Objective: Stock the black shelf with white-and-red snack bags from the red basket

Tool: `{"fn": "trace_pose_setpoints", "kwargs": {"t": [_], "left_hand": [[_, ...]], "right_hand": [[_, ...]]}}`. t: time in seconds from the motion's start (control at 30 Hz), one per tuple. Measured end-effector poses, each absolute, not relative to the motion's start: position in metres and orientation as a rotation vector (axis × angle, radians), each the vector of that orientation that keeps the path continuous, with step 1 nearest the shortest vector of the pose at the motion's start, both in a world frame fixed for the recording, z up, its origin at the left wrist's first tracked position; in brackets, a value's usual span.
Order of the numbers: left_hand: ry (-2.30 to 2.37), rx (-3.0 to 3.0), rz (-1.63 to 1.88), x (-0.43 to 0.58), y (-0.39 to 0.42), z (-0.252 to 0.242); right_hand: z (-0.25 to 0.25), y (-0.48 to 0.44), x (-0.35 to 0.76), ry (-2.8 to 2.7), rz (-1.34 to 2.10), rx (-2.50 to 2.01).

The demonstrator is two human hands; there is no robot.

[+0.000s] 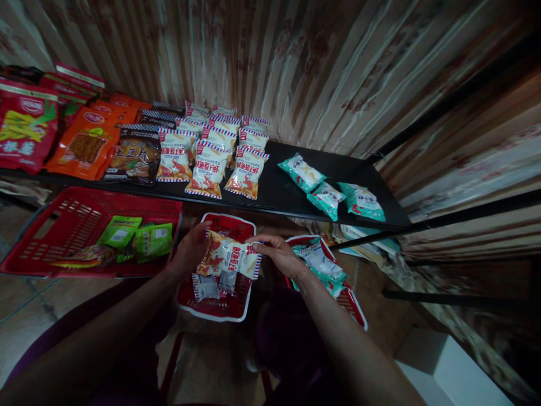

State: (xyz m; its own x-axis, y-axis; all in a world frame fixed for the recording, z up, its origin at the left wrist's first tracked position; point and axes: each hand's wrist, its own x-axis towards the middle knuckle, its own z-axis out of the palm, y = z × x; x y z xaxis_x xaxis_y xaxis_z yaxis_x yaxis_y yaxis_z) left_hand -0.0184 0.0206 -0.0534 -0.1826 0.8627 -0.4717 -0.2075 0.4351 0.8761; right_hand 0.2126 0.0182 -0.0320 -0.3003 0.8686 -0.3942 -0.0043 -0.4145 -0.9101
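Between my two hands, above the middle red basket, is a white-and-orange snack bag with striped ends, turned sideways. My left hand closes on its left end. My right hand pinches its right end, thumb on top. Beneath it, more snack bags lie in the basket, partly covered. On the black shelf ahead, several matching snack bags stand in rows. To their right lie 3 teal-and-white snack bags.
A large red basket at left holds green packets. A red basket at right holds teal bags. Orange packs and red packs fill the shelf's left. A curtain hangs behind; a white box sits lower right.
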Motion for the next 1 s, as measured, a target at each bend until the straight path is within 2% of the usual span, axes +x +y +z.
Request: {"fn": "trace_pose_setpoints", "kwargs": {"t": [0.23,0.37,0.67,1.0], "left_hand": [[1.480,1.134,0.762,-0.024,0.020,-0.062],[1.368,1.197,0.473,-0.021,0.013,-0.059],[1.121,1.768,-0.073,-0.016,0.004,-0.052],[0.881,1.700,-0.133,-0.019,-0.002,-0.068]], "right_hand": [[-0.035,0.022,0.212,-0.966,1.706,-1.347],[-0.039,0.026,0.213,-0.927,1.576,-1.420],[-0.050,0.027,0.211,-0.907,1.534,-1.494],[-0.051,0.027,0.206,-0.995,1.558,-1.500]]}}
